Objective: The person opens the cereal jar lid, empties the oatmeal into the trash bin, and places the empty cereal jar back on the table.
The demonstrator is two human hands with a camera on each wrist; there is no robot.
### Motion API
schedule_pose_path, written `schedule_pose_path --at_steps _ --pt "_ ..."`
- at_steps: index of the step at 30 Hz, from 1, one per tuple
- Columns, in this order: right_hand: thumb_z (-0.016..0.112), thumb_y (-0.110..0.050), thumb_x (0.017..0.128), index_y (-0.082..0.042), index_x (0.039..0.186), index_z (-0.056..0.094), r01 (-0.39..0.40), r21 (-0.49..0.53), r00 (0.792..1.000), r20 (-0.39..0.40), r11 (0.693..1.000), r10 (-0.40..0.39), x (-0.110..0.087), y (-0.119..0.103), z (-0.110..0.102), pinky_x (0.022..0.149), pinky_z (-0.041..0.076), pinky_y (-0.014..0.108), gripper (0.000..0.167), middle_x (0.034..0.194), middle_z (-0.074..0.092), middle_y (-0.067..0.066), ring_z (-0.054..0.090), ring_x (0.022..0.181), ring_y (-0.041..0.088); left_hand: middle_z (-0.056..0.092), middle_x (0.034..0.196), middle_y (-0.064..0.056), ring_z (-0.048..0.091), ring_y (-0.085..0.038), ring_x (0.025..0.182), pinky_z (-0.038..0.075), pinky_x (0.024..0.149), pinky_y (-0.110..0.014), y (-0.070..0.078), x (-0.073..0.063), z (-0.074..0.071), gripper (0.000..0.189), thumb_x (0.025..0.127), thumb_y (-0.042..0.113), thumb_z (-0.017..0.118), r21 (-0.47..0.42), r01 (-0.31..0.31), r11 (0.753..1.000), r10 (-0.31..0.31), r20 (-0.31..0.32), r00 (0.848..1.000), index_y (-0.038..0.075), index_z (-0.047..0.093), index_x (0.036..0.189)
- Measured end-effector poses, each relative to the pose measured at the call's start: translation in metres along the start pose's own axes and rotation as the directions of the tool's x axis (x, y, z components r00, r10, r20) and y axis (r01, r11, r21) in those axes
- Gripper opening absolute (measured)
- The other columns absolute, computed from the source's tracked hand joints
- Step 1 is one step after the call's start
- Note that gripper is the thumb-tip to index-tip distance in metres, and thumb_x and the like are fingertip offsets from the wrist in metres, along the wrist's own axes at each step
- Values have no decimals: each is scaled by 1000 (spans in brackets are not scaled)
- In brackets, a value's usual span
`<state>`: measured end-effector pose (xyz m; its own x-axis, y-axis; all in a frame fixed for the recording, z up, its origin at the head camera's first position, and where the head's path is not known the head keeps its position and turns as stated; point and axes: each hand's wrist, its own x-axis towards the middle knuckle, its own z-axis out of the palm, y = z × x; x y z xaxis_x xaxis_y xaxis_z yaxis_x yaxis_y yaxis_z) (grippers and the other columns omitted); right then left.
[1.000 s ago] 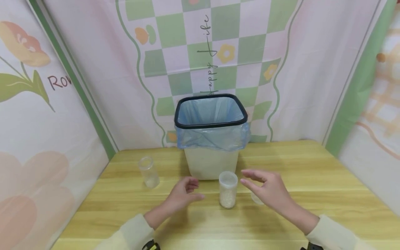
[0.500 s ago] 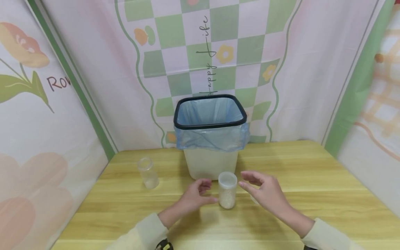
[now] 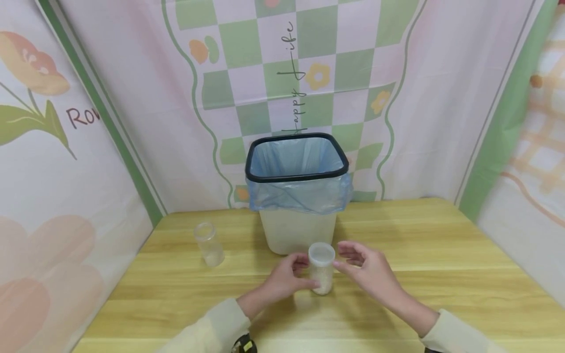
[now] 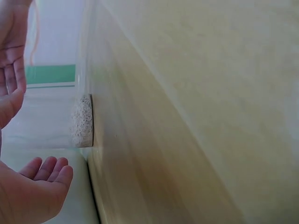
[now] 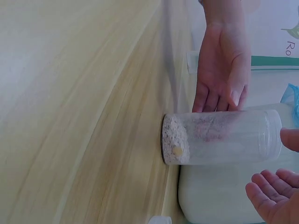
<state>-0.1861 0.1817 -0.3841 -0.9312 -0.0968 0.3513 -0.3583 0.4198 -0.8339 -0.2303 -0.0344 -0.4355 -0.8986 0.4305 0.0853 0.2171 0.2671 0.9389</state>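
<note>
A clear lidded jar (image 3: 324, 274) stands upright on the table with pale, flaky, grain-like contents at its bottom; the right wrist view shows one yellowish piece among them (image 5: 177, 150). My left hand (image 3: 284, 280) curves loosely about its left side, thumb in front of the lower wall. In the left wrist view, a gap shows between that hand's fingers (image 4: 49, 170) and the jar. On the other side my right hand (image 3: 368, 267) is held beside the lid, its thumb tip right at the rim and its fingers bent and apart.
A bin (image 3: 297, 233) with a black rim and blue liner stands just behind the jar. Further left is a second clear jar (image 3: 209, 247) without a visible lid. A small whitish object (image 5: 160, 219) lies at the lower edge of the right wrist view. Patterned cloth encloses the table.
My left hand has moved right, up to the jar's side. My right hand has shifted slightly left, bringing its thumb to the lid's edge. The jar stays in place.
</note>
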Motion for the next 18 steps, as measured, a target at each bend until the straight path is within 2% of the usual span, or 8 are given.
schedule_pose_path --at_steps 3,9,18 --pt "79 -10 81 7 120 59 4 -2 1000 20 1000 -4 0 0 1 87 55 34 47 112 66 18 64 102 31 61 117 -4 57 -24 111 47 99 -42 -1 3 3 62 74 19 85 16 9 1000 -9 -1 1000 1 56 125" --pt "80 -11 80 7 122 57 13 5 999 38 1000 -13 1 1 4 89 54 42 52 113 65 17 63 103 30 62 116 -4 58 -23 109 49 97 -41 0 6 7 60 74 17 86 21 10 1000 -10 5 1000 1 57 124" --pt "83 -14 78 7 125 56 -14 35 998 55 999 12 6 0 11 90 53 40 58 113 65 15 61 104 29 63 112 -1 58 -21 108 47 98 -41 1 8 10 56 74 17 85 46 3 999 -3 2 1000 2 59 121"
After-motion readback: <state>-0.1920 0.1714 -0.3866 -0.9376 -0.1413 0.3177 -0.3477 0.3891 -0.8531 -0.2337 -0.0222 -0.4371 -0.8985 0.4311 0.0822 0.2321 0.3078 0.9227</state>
